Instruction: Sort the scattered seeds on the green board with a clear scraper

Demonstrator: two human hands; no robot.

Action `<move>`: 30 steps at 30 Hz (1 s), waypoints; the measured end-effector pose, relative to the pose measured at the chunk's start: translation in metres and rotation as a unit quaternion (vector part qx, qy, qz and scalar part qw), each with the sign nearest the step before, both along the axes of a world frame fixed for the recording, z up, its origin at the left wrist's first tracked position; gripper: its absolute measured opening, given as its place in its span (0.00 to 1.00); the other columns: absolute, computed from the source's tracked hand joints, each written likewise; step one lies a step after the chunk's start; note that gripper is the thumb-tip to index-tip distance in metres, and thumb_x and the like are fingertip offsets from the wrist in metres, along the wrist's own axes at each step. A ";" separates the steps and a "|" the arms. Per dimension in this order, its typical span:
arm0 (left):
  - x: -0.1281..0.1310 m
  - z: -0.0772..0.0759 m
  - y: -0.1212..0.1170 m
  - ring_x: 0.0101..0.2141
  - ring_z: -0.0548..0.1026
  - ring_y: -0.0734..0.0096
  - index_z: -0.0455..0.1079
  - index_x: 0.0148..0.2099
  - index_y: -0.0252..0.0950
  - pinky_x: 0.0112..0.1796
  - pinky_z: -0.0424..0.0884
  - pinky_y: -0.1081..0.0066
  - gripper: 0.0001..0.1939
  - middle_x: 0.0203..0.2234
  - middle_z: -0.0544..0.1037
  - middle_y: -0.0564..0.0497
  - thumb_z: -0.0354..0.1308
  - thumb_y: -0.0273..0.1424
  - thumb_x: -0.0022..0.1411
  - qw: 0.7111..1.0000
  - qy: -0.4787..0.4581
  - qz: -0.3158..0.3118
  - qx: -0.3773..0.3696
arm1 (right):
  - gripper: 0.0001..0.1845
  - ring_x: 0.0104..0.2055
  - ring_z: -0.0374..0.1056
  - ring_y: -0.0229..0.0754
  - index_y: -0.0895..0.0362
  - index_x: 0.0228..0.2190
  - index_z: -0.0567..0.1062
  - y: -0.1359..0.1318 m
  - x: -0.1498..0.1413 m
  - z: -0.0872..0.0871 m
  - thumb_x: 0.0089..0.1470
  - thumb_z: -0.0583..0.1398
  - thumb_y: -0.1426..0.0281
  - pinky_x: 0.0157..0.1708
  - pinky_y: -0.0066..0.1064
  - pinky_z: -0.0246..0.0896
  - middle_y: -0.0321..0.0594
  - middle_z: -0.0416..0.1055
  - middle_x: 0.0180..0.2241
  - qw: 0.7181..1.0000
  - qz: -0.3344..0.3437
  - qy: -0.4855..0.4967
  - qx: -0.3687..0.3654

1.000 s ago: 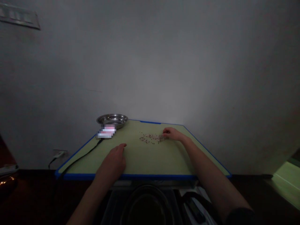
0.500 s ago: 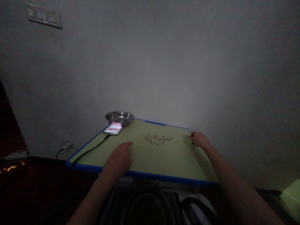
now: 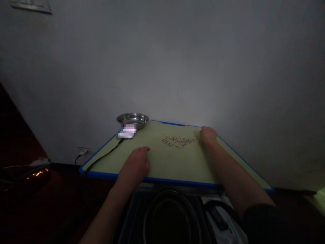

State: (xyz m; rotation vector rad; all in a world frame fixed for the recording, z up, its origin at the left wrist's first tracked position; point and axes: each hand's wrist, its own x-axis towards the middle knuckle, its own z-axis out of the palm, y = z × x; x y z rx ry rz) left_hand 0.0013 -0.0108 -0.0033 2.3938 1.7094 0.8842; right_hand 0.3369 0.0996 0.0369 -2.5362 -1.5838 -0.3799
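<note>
Many small dark grains or beans (image 3: 178, 141), too small to name surely, lie scattered in a patch on the pale green tabletop (image 3: 172, 166). To the right of the patch is my right hand (image 3: 208, 135), its fingers curled together near the tabletop; whatever they hold, if anything, is hidden. My left hand (image 3: 135, 164) rests at the table's front left, index finger stretched toward the grains but apart from them. Nothing shows in it. A shiny metal bowl (image 3: 132, 120) stands at the back left corner, with a phone-like device (image 3: 127, 131), its lit screen pixelated, against its front.
A black cable (image 3: 105, 156) runs from the device over the table's left edge. The table has a blue rim (image 3: 101, 175) and stands against a grey wall (image 3: 172, 67). A wall socket (image 3: 83, 151) is at left. A dark round object (image 3: 171, 217) sits below the front edge.
My right hand has moved left, closer to the grains, its fingers still curled. My left hand keeps about the same pose. The whole view has shifted slightly.
</note>
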 end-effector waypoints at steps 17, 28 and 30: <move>0.001 -0.003 -0.001 0.49 0.69 0.59 0.66 0.51 0.29 0.52 0.64 0.60 0.19 0.45 0.73 0.40 0.45 0.23 0.59 1.000 0.003 -0.004 0.012 | 0.16 0.46 0.69 0.45 0.57 0.49 0.70 0.015 -0.057 -0.005 0.60 0.58 0.65 0.43 0.43 0.67 0.45 0.68 0.50 0.968 0.242 -0.025 -0.059; 0.001 0.000 -0.001 0.48 0.70 0.60 0.66 0.51 0.29 0.52 0.65 0.60 0.19 0.45 0.74 0.40 0.44 0.24 0.59 1.000 0.015 -0.002 0.018 | 0.18 0.39 0.73 0.45 0.53 0.42 0.79 -0.085 -0.070 -0.002 0.56 0.53 0.75 0.40 0.33 0.60 0.42 0.79 0.37 0.917 0.398 0.013 -0.042; 0.002 0.001 -0.001 0.48 0.70 0.60 0.66 0.51 0.28 0.52 0.64 0.60 0.19 0.45 0.74 0.40 0.44 0.24 0.59 1.000 0.016 0.000 0.016 | 0.18 0.37 0.73 0.45 0.53 0.41 0.80 -0.092 -0.070 -0.001 0.54 0.54 0.75 0.37 0.32 0.60 0.42 0.80 0.36 0.912 0.408 0.030 -0.029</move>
